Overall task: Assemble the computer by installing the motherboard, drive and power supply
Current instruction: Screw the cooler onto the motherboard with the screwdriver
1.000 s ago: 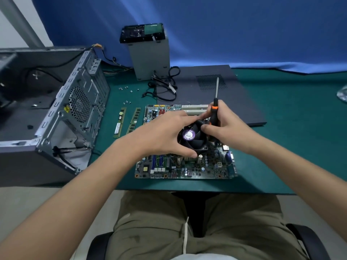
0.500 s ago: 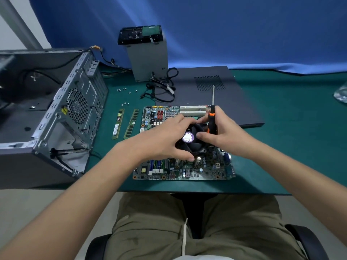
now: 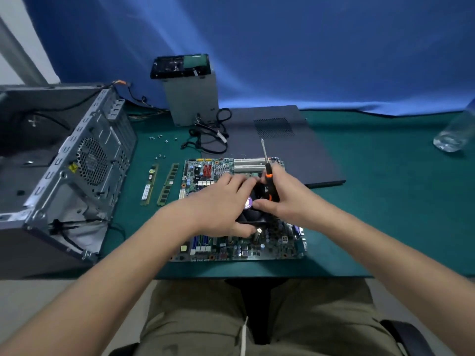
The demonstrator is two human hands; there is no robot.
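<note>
The motherboard lies flat on the green table near its front edge. A black CPU cooler fan with a purple hub sticker sits on it. My left hand grips the fan from the left, thumb at its near edge. My right hand holds a black and orange screwdriver with the shaft pointing up and away, and its thumb touches the fan. The open grey case lies at the left. The power supply stands at the back, with a drive on top.
Two RAM sticks lie left of the board. Several loose screws are scattered behind them, beside black cables. The dark side panel lies behind the board. A clear plastic bottle lies at the far right.
The screwdriver shaft has tilted slightly left. Both hands stay on the cooler fan with little other movement; the view has shifted a bit.
</note>
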